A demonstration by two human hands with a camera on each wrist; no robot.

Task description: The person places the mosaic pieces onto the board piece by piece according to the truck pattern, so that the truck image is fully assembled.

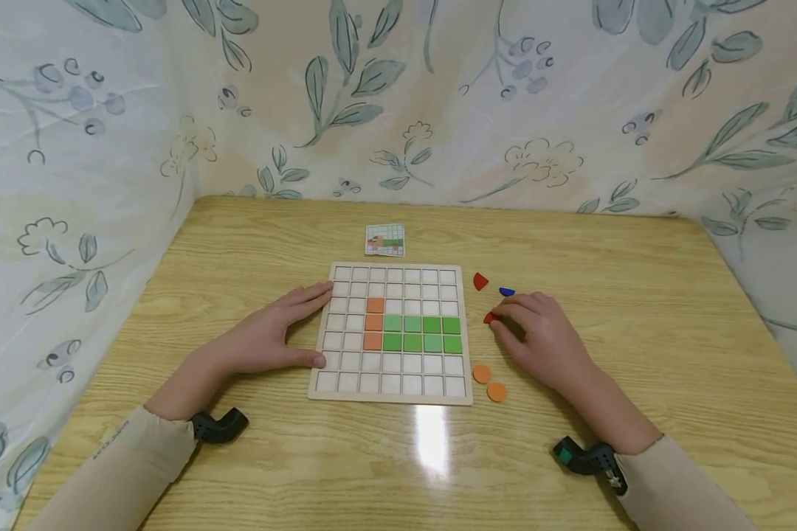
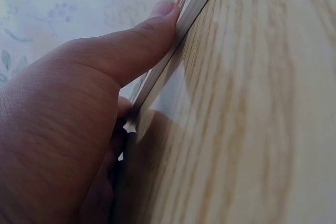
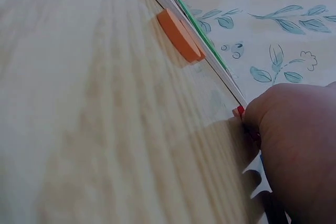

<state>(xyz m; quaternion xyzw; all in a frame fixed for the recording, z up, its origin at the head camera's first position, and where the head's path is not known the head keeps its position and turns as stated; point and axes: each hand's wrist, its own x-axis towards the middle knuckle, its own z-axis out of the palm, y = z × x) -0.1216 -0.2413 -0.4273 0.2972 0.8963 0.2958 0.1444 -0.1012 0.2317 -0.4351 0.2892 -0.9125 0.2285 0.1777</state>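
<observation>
On a light wood-grain table (image 1: 239,243) hemmed in by a leaf-print cloth backdrop (image 1: 438,96), a person's two bare hands work around a square wooden grid board (image 1: 392,391) lying flat at the centre, its edges running roughly parallel to the table's edges. The left hand (image 1: 272,335) lies palm-down against the board's left edge, fingers stretched almost straight toward the far side and the thumb (image 2: 131,51) pressed along the rim, gripping nothing; the forearm angles in from the near left. The right hand (image 1: 538,339) rests on the table just right of the board, knuckles raised, its fingertips curled down and pinching a small red piece (image 1: 488,318) that lies on the tabletop beside the board's right edge; too little of the piece shows to tell which way it points. On the board, three orange square tiles (image 1: 375,323) form a column running front to back, touching a two-row block of green tiles (image 1: 421,333) whose long axis runs left to right to the board's right edge. Beyond the right hand lie a red wedge (image 1: 480,281) and a blue piece (image 1: 507,292); two orange discs (image 1: 489,383) sit by the board's near right corner. A small pattern card (image 1: 385,240) lies just past the board's far edge.
</observation>
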